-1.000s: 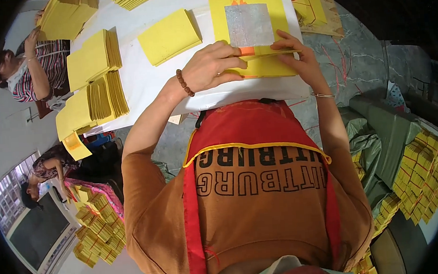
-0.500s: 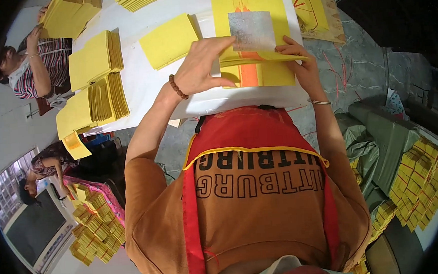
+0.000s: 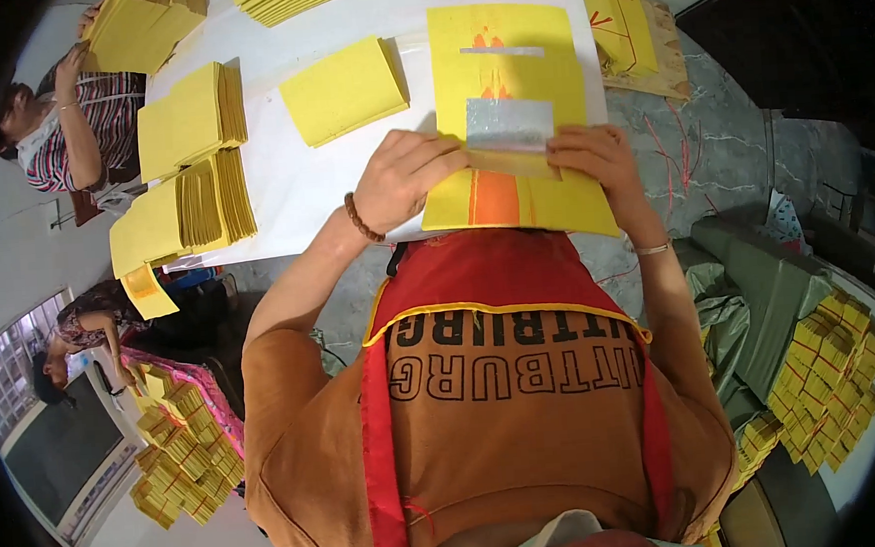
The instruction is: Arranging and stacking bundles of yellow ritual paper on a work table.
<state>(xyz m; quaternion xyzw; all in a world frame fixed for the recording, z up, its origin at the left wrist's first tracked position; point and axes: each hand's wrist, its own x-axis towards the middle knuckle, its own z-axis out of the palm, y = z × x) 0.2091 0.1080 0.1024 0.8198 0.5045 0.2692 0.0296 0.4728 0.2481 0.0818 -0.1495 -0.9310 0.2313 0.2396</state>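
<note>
Directly in front of you, near the close edge of a white table (image 3: 283, 198), lies yellow paper (image 3: 566, 205) with a silver square (image 3: 510, 119) on it and an orange band (image 3: 494, 200) running toward you. Your left hand (image 3: 410, 178) has its fingers curled onto the paper at the left of a slightly raised strip; your right hand (image 3: 598, 155) grips the other end, beside the silver square's near corner. Both look closed on the paper, though your thumbs are mostly hidden. A folded yellow stack (image 3: 342, 91) sits apart, beyond your left hand.

To fold well, it would help to keep both hands level, match the side edges before pressing, and run the crease from the middle outward. Press lightly: the silver looks thin and could wrinkle or slip askew.
</note>
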